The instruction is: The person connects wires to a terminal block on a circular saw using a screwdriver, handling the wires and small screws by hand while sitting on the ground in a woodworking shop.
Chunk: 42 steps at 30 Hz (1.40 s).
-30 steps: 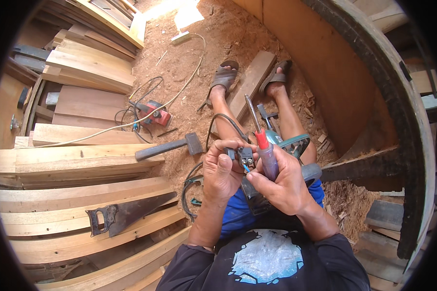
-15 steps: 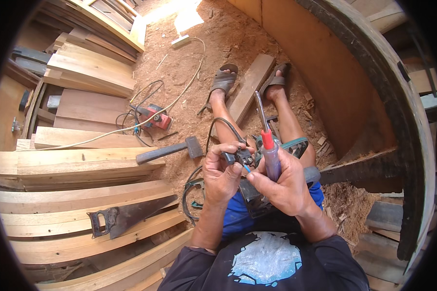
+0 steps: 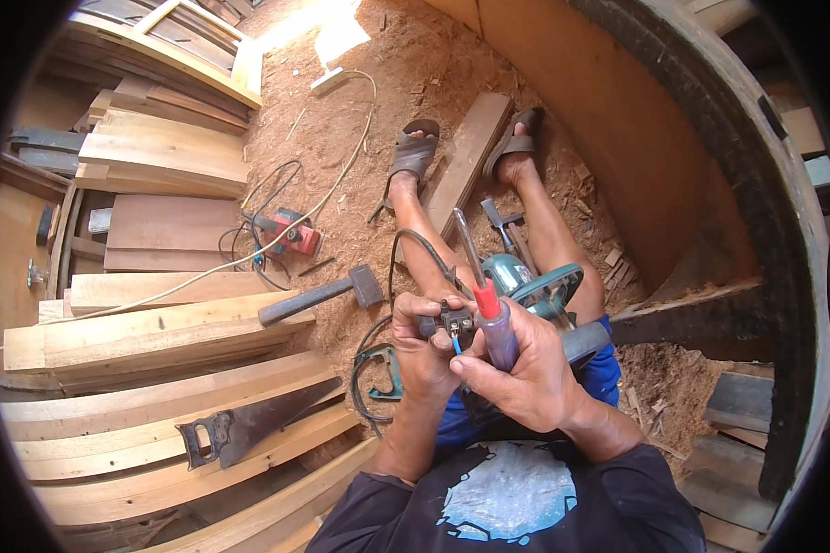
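Observation:
My left hand (image 3: 422,358) grips a small black switch block (image 3: 455,321) with metal screw terminals facing up. A short blue wire (image 3: 456,345) runs at the block's near side, close to the thumb of my right hand (image 3: 539,373). In that right hand is a screwdriver (image 3: 498,336) with a clear purplish handle and a red collar, its shaft pointing up and away from the switch. Across my lap lies a green and black power tool (image 3: 505,275), partly hidden by my hands. A black cable (image 3: 413,230) loops beside my left leg.
To the left, a hammer (image 3: 327,293) and a handsaw (image 3: 249,426) lie on stacked planks (image 3: 157,336). A green handle piece (image 3: 387,371) sits near my left wrist. Beyond are a red power tool (image 3: 295,235) and a white power strip (image 3: 327,81). A curved wooden panel (image 3: 618,120) stands right.
My hands have drawn closer together, with the switch turned so its terminals face up. The screwdriver has shifted left and nearer me. More of the green tool shows.

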Each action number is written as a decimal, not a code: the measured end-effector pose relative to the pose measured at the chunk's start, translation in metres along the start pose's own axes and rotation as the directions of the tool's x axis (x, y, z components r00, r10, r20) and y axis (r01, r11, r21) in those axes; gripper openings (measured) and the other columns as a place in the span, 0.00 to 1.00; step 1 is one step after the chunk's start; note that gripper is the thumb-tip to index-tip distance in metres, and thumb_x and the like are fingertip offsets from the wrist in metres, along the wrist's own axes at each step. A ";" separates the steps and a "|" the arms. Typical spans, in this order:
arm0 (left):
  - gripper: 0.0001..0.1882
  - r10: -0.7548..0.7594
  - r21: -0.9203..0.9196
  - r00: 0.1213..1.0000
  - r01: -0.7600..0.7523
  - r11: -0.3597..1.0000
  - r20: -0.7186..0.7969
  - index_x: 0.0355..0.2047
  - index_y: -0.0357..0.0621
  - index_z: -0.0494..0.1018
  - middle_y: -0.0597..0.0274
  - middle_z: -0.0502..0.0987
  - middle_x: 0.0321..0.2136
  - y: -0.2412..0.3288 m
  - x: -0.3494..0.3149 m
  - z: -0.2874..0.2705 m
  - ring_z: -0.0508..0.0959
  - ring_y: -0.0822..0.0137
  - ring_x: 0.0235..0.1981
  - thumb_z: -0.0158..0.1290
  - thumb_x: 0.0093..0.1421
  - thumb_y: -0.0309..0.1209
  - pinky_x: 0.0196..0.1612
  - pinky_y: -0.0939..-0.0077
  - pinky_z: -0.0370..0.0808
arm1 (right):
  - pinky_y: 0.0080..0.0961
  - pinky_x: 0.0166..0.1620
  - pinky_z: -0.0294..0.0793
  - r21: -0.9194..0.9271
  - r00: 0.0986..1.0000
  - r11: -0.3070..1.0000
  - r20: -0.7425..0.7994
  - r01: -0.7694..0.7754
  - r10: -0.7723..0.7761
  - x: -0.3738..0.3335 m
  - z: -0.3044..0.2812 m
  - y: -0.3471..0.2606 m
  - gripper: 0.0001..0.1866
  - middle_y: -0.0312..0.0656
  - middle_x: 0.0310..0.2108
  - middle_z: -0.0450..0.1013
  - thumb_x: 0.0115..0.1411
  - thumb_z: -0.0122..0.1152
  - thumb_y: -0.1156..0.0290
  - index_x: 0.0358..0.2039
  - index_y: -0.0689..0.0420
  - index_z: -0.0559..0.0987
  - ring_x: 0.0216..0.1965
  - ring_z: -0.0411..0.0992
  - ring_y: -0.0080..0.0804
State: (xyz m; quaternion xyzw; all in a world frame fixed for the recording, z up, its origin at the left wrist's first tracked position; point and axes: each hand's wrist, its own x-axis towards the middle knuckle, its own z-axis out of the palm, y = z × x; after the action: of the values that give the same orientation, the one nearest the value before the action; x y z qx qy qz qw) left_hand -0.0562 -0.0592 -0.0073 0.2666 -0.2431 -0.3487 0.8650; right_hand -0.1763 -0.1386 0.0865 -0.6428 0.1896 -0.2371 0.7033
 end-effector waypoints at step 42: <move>0.23 -0.050 0.037 0.994 0.054 0.998 -0.094 0.48 0.48 0.68 0.55 0.78 0.45 0.005 -0.017 -0.006 0.81 0.57 0.48 0.67 0.59 0.37 0.52 0.61 0.81 | 0.21 0.28 0.66 -0.207 0.975 0.953 0.066 0.220 -0.211 -0.004 0.005 0.014 0.15 0.34 0.24 0.70 0.59 0.65 0.76 0.45 0.63 0.74 0.24 0.66 0.17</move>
State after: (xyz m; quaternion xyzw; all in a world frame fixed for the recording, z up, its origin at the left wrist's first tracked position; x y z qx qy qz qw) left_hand -0.0614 -0.0417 -0.0129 0.3059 -0.2025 -0.3536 0.8604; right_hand -0.1756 -0.1308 0.0731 -0.7364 0.1276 -0.2767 0.6041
